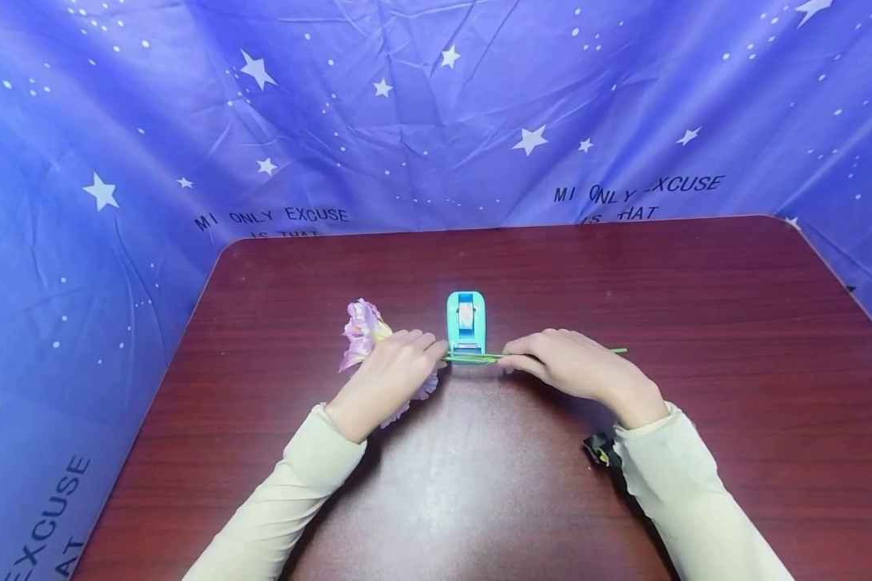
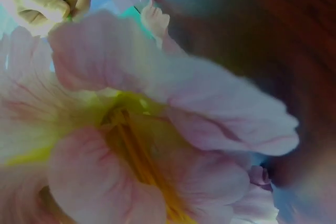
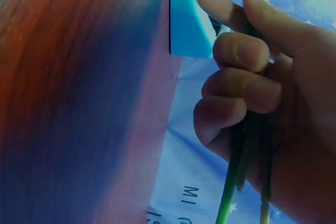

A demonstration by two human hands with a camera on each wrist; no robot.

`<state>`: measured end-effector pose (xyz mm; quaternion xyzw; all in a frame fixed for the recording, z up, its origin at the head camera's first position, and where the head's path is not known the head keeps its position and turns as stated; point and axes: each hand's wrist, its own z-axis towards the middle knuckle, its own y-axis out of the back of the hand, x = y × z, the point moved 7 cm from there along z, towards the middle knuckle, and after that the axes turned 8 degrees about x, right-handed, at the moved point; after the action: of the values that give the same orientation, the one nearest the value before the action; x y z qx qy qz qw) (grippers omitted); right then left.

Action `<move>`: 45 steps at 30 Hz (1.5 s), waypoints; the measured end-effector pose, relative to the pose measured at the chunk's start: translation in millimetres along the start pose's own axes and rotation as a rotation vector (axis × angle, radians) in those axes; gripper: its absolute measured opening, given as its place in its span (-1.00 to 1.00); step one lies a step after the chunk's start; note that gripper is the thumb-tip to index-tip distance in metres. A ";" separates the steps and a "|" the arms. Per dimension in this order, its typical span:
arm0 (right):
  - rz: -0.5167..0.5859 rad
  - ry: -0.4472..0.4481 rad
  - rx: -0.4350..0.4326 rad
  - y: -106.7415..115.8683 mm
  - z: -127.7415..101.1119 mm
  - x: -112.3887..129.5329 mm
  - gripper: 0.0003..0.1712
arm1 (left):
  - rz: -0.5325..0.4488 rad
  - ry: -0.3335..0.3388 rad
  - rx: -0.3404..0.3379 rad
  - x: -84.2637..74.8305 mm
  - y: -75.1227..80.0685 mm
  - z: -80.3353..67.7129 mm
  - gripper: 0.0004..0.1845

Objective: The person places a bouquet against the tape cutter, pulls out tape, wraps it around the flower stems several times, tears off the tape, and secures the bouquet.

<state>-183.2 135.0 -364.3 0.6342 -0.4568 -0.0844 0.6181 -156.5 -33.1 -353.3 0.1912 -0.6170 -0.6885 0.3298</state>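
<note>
Green stems (image 1: 480, 356) pinched in both curled hands: left hand (image 1: 388, 379) (flower-side), right hand (image 1: 577, 367).

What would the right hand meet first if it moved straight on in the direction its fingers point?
The right hand, gripping the thin green stems, points leftward along them. It would probably first meet the small turquoise plastic tape dispenser, then the left hand; depth is unclear.
</note>
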 end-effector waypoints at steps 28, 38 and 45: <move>0.026 0.031 0.012 -0.9 3.7 -2.1 -0.65 | 0.065 -0.028 0.031 -5.4 -4.0 -3.8 -0.78; 0.059 -0.020 0.023 -2.3 4.1 -10.7 -0.73 | 0.002 0.014 0.082 -2.0 -8.9 -3.3 -0.82; 0.024 0.038 -0.002 -2.9 5.6 -10.7 -0.75 | -0.036 0.011 0.076 -1.4 -9.7 -2.2 -0.82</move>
<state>-191.6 137.8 -372.9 0.6296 -0.4526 -0.0654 0.6280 -156.1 -33.5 -363.3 0.2185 -0.6373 -0.6693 0.3133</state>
